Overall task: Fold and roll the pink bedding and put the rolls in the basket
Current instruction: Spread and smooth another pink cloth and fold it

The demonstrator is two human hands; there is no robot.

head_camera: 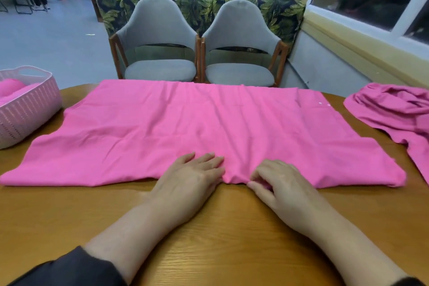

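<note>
On the wooden tabletop [220, 234], the left hand [190, 179] presses flat on the spread pink cotton sheet [185, 127]; the right hand [278, 183] pinches its near edge

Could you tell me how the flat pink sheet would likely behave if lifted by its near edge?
The pink sheet would probably drape limply, as it shows soft creases. It looks thin, so likely light. It bunches by the right hand, so it may slide on the table.

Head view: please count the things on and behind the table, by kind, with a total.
Pink cloths: 2, spread and crumpled
Pink basket: 1
Grey chairs: 2, left and right
Total: 5
</note>
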